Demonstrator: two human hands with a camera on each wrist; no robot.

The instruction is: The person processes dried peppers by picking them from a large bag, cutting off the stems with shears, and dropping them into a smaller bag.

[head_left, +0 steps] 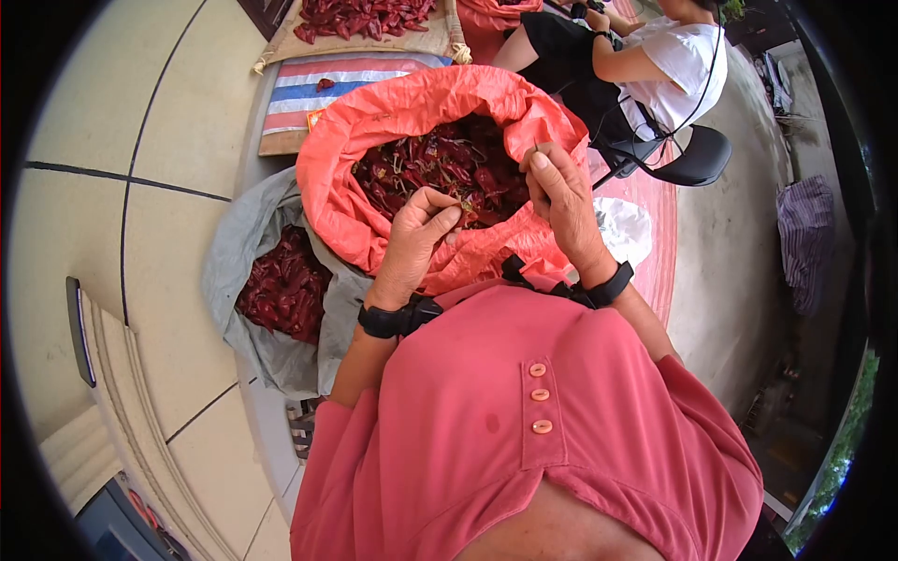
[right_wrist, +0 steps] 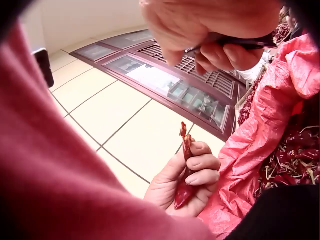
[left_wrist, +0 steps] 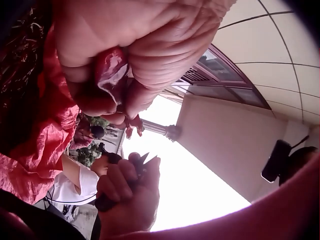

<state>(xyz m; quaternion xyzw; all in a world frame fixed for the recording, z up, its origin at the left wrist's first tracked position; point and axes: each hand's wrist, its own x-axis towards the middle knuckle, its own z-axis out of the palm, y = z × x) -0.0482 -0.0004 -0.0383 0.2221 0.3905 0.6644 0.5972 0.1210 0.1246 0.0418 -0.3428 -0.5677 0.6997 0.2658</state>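
Likely stem-trimming: left hand (head_left: 421, 238) at sack (head_left: 335, 168)'s 6 o'clock pinches chili (right_wrist: 184, 194), right hand (head_left: 565, 201) at 4 grips snips (right_wrist: 245, 42); next needs blades brought to stem (right_wrist: 183, 131)

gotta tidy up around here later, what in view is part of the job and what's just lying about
Likely part of the job:
pepper, in the left fingers
cutter, in the right fingers
red bag, holding peppers
grey bag, also holding peppers

Seemingly just lying about:
striped cloth
white bag
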